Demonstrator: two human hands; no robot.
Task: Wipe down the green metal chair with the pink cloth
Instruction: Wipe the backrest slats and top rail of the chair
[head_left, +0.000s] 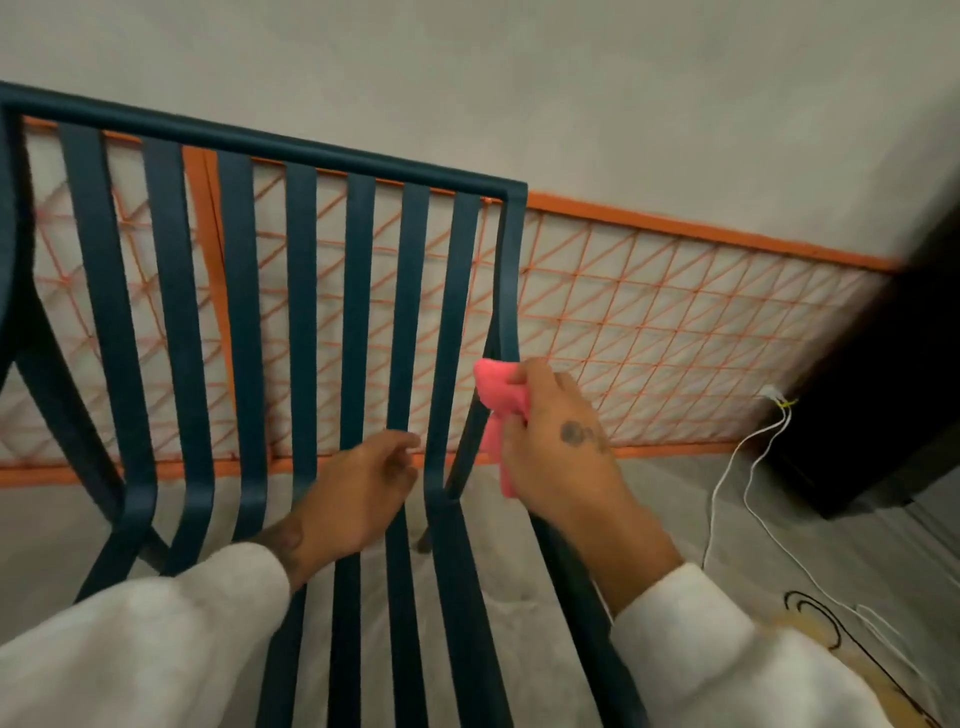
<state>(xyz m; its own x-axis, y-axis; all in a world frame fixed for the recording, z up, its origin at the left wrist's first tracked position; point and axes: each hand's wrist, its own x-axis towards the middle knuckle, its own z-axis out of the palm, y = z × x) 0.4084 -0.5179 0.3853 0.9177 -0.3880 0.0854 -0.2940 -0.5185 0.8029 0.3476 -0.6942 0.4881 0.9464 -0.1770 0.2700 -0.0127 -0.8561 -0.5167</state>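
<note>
The green metal chair (301, 291) fills the left and middle of the view, its slatted back rising to a top rail and its slats bending down into the seat. My right hand (561, 457) grips the bunched pink cloth (501, 405) and presses it against the chair's right side frame, just below where the armrest bar splits off. Part of the cloth hangs below my fingers. My left hand (358, 493) hovers over the slats at the seat bend, fingers loosely curled, holding nothing. Both arms wear white sleeves.
Behind the chair an orange-framed mesh panel (675, 322) lines the foot of a grey wall. A white cable (727, 493) runs from the wall across the floor at the right. A dark piece of furniture (893, 389) stands at the right edge.
</note>
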